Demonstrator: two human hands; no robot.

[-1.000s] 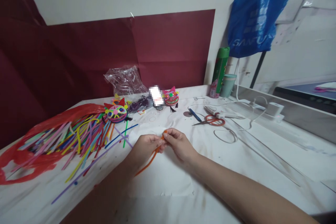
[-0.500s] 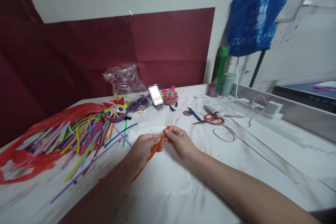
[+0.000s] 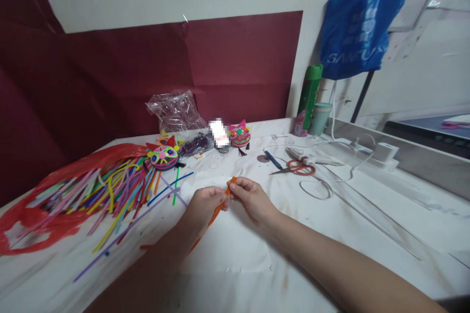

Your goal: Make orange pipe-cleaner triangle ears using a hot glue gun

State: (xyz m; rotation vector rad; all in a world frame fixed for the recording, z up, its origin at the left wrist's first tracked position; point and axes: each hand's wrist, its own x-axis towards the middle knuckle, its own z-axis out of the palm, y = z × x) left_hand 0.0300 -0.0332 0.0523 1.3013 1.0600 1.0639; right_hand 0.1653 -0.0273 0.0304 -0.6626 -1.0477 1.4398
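Orange pipe cleaners (image 3: 216,213) run slantwise through both hands above a white sheet (image 3: 235,249). My left hand (image 3: 207,204) pinches them a little below their upper end, and their tail hangs down past the wrist. At the upper end, my right hand (image 3: 249,197) grips the orange strands between thumb and fingers. The fingertips of both hands are close together. How the strands are joined or bent there is too small to tell.
Left: many coloured pipe cleaners (image 3: 117,186) on a red plastic bag (image 3: 47,239). Behind: two decorated cat faces (image 3: 163,156), (image 3: 240,135). Right: red-handled scissors (image 3: 301,167), a blue cutter (image 3: 273,160), a glue gun (image 3: 303,157), a cable (image 3: 316,196), a green spray can (image 3: 309,98).
The view has shifted slightly, moving the scene a little to the right. Both hands keep their hold, and the orange upper end now looks more bent and bunched between them.
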